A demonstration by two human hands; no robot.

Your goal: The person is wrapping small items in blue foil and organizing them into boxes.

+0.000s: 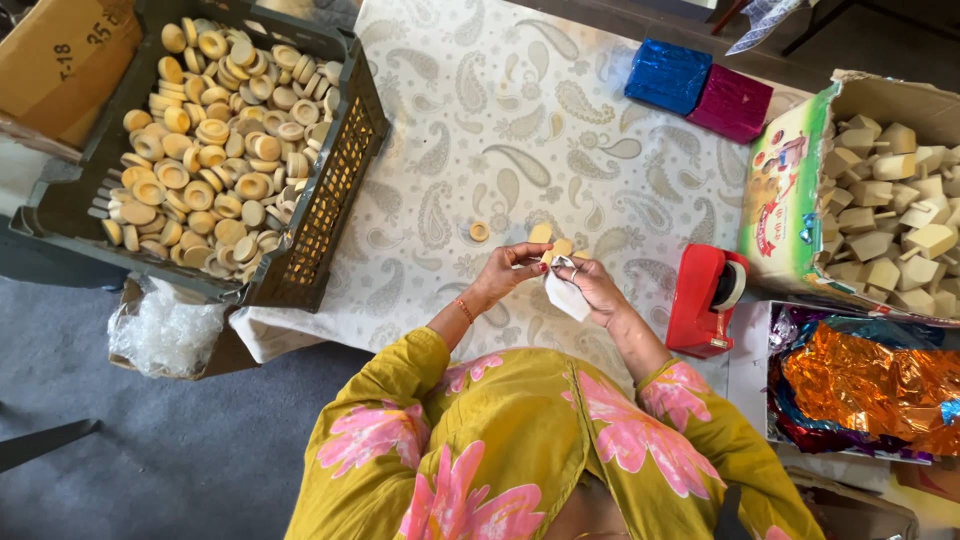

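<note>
My left hand (pixel 508 272) and my right hand (pixel 592 287) meet above the patterned tablecloth (pixel 500 120). Between their fingertips they pinch a small tan wooden piece (pixel 556 250) together with a white sheet of paper (pixel 566 297) that hangs under my right hand. A second tan piece (pixel 540 233) lies just beyond the fingers, and a small wooden ring (pixel 480 231) rests on the cloth to the left of them. My sleeves are yellow with pink flowers.
A dark plastic crate (pixel 340 170) full of round wooden rings stands at the left. At the right are a red tape dispenser (pixel 705 300), a carton (pixel 790 190) of wooden blocks and shiny foil sheets (pixel 870 380). Blue (pixel 668 75) and magenta (pixel 732 102) foil packs lie at the back.
</note>
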